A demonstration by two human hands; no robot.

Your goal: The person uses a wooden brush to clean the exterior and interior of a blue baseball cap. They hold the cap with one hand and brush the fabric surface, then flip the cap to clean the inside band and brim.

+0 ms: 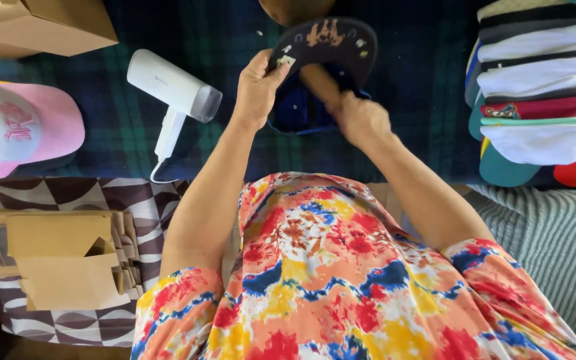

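Observation:
A dark navy cap (328, 47) with a flat brim and a brown design under it is held over the dark plaid cloth (401, 113). My left hand (258, 87) grips the cap's brim at its left edge, thumb on top. My right hand (361, 120) is closed around a wooden handle (318, 83) that reaches into the cap's blue inside. The tool's working end is hidden by the cap.
A white handheld steamer (171, 93) lies left of the cap. A pink and white cap (18, 127) sits at far left, cardboard boxes (41, 23) above it. Stacked caps (541, 93) fill the right side. Folded cardboard pieces (61, 257) lie on a patterned surface at lower left.

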